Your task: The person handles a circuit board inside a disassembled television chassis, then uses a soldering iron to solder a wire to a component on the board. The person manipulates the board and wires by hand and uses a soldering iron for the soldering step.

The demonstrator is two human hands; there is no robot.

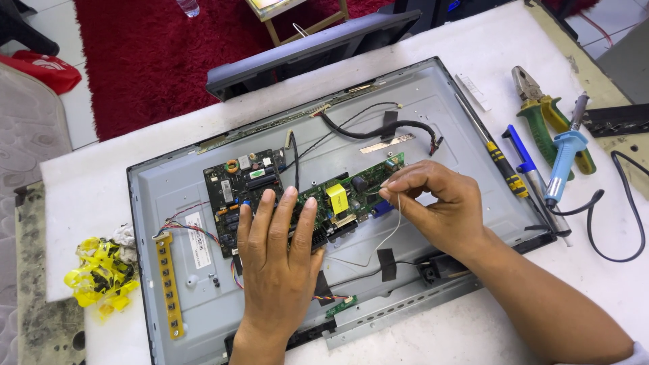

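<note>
White table [473, 61], open grey panel [169, 189]; left hand [277, 257] flat, fingers released, on green circuit board [351, 196]; right hand [436, 203] fingers pinching thin white wire [394, 226].

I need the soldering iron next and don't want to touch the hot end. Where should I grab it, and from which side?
Probably take the soldering iron by its light-blue handle, coming from the table's open right side. Its grey metal tip end points up toward the far edge, beside the green-handled pliers; its black cord trails from the lower end, so grip mid-handle.

Bare metal of back panel [433, 101] open top-right & lower-left; boards [247, 189], black cable [378, 130], yellow strip [167, 284] block the middle/left.
</note>
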